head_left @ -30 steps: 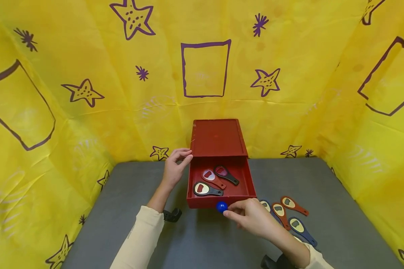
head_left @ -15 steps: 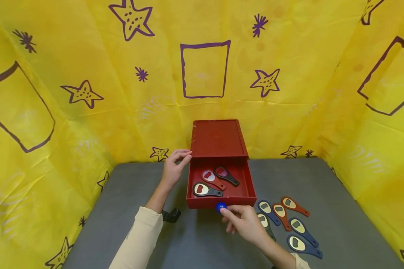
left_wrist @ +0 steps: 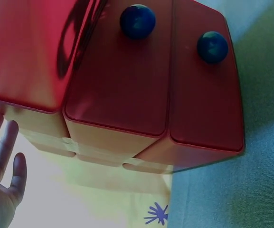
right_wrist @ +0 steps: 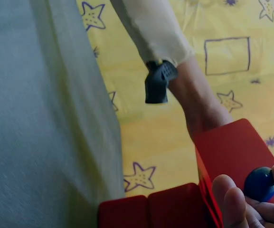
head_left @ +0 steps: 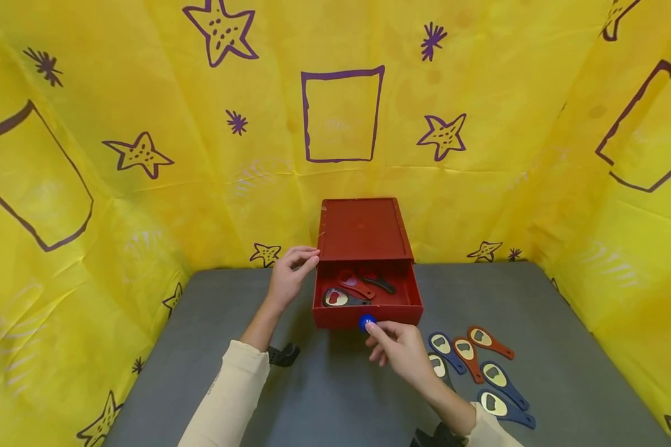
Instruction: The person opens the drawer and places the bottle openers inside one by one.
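A red drawer cabinet stands at the back of the table, its top drawer pulled partly out. My right hand pinches the drawer's round blue knob between thumb and fingers; the right wrist view shows this knob too. My left hand touches the cabinet's left upper edge with its fingertips, fingers extended. Inside the drawer lie a black bottle opener, a red bottle opener and another dark bottle opener, partly shaded under the cabinet's top.
Several blue, red and dark bottle openers lie on the grey table to the right. Below the top drawer, the left wrist view shows two shut drawers with blue knobs. Yellow cloth walls enclose the table.
The top drawer has slid inward, away from me, with my right hand following on its knob. The openers inside went back with it. My left hand has stayed at the cabinet's edge.
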`<action>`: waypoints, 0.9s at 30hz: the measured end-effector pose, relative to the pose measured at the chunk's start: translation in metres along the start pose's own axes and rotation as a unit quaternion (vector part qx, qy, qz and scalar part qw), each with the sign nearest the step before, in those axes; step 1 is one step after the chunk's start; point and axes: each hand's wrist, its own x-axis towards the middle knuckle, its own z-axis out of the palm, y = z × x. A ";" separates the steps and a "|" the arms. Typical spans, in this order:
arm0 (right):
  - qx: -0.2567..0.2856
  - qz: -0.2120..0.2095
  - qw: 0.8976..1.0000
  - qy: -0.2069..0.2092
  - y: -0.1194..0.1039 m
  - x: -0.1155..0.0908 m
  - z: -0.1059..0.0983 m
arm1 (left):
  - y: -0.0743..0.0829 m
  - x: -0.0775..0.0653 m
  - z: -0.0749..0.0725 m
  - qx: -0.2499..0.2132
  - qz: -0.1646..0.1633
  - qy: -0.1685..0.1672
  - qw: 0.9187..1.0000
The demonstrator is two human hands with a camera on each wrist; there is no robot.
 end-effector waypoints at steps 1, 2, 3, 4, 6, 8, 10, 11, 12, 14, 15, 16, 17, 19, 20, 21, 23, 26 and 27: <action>0.000 -0.002 1.000 0.001 0.000 0.004 0.000 | 0.005 -0.001 -0.001 0.001 -0.002 -0.003 1.000; 0.002 -0.003 1.000 0.001 0.001 0.007 0.000 | 0.009 -0.003 -0.001 0.003 -0.003 -0.006 1.000; 0.002 -0.004 1.000 0.003 0.001 0.011 0.000 | 0.014 -0.004 -0.001 0.004 -0.003 -0.008 1.000; 0.002 -0.004 1.000 0.005 0.002 0.015 0.000 | 0.018 -0.005 -0.002 0.007 -0.002 -0.010 1.000; 0.005 -0.005 1.000 0.009 0.002 0.022 -0.001 | 0.026 -0.007 -0.002 0.011 0.003 -0.013 1.000; 0.004 -0.004 1.000 0.012 0.003 0.030 -0.003 | 0.026 -0.008 -0.002 0.012 0.006 -0.014 1.000; 0.001 -0.004 1.000 0.011 0.002 0.037 -0.004 | 0.026 -0.008 -0.002 0.011 0.009 -0.012 1.000; -0.002 -0.006 1.000 0.008 0.002 0.041 -0.005 | 0.027 -0.008 -0.002 0.009 0.011 -0.010 1.000; -0.005 -0.005 1.000 0.005 0.002 0.044 -0.005 | 0.026 -0.008 -0.002 0.006 0.011 -0.009 1.000; -0.010 -0.004 1.000 -0.002 0.001 0.052 -0.006 | 0.026 -0.008 -0.002 0.006 0.011 -0.007 1.000; -0.014 -0.005 1.000 -0.003 0.000 0.055 -0.006 | 0.026 -0.008 -0.003 0.006 0.009 -0.008 1.000; -0.016 -0.003 1.000 -0.005 0.000 0.059 -0.006 | 0.026 -0.007 -0.003 0.007 0.008 -0.009 1.000; -0.019 -0.002 1.000 -0.005 -0.001 0.062 -0.006 | 0.026 -0.008 -0.004 0.008 0.006 -0.009 1.000; -0.025 0.004 1.000 -0.003 -0.002 0.069 -0.007 | 0.026 -0.008 -0.004 0.011 0.004 -0.010 1.000; -0.029 0.005 1.000 -0.001 -0.003 0.073 -0.007 | 0.027 -0.007 -0.004 0.011 0.002 -0.011 1.000; -0.034 0.006 0.999 0.002 -0.003 0.076 -0.007 | 0.026 -0.007 -0.004 0.012 0.000 -0.011 1.000; -0.046 0.006 0.999 0.006 -0.004 0.081 -0.008 | 0.026 -0.007 -0.004 0.010 -0.001 -0.009 1.000; -0.065 0.001 0.998 0.009 -0.006 0.087 -0.008 | 0.016 -0.005 -0.002 0.005 0.003 -0.001 1.000; -0.070 -0.001 0.998 0.008 -0.006 0.088 -0.008 | 0.011 -0.004 -0.002 0.003 0.006 0.002 1.000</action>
